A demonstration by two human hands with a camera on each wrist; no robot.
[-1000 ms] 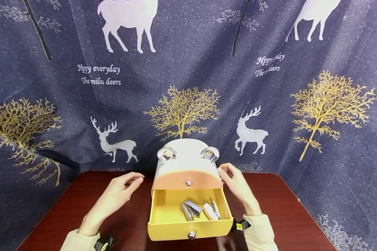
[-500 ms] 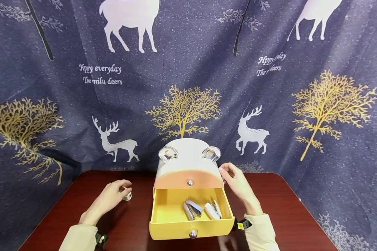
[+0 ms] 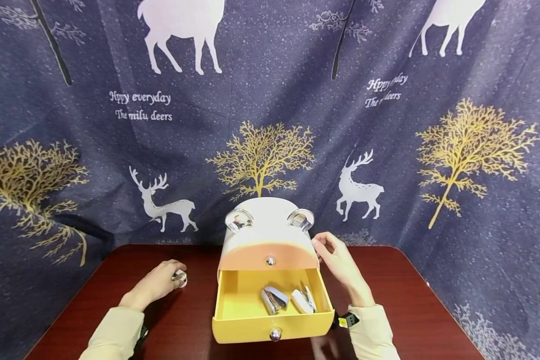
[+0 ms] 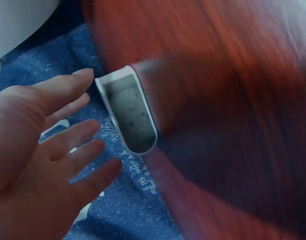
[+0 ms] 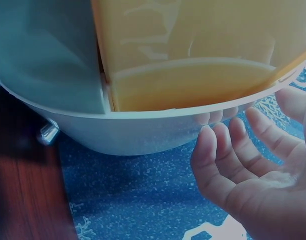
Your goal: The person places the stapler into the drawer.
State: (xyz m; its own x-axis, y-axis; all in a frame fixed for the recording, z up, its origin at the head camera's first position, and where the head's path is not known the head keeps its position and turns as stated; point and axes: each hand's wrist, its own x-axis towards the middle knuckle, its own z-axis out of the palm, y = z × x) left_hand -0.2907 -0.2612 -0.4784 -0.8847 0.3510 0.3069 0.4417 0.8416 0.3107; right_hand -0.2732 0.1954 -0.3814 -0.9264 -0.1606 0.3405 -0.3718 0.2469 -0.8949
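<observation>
My left hand (image 3: 159,280) is over the table at the left, beside a small white-rimmed object (image 4: 130,115) with a grey, see-through-looking face and one rounded end. In the left wrist view the fingers are loosely spread and the thumb tip is close to its corner; I cannot tell whether they touch. My right hand (image 3: 339,262) is at the right side of the white drawer box (image 3: 265,220), fingers relaxed, fingertips at its wall. The box's yellow drawer (image 3: 234,330) is pulled out and holds a mauve-grey mini stapler (image 3: 274,300) and a white one (image 3: 302,301).
The box has a peach upper front (image 3: 247,257) with a round metal knob (image 3: 270,261), and two shiny round pieces on top. It stands on a dark red table (image 3: 414,310). A dark blue curtain (image 3: 270,85) with deer and trees hangs behind.
My left hand has moved left and down from near the box to the small white object, which has come into sight by the thumb. The right hand and drawer look unchanged.
</observation>
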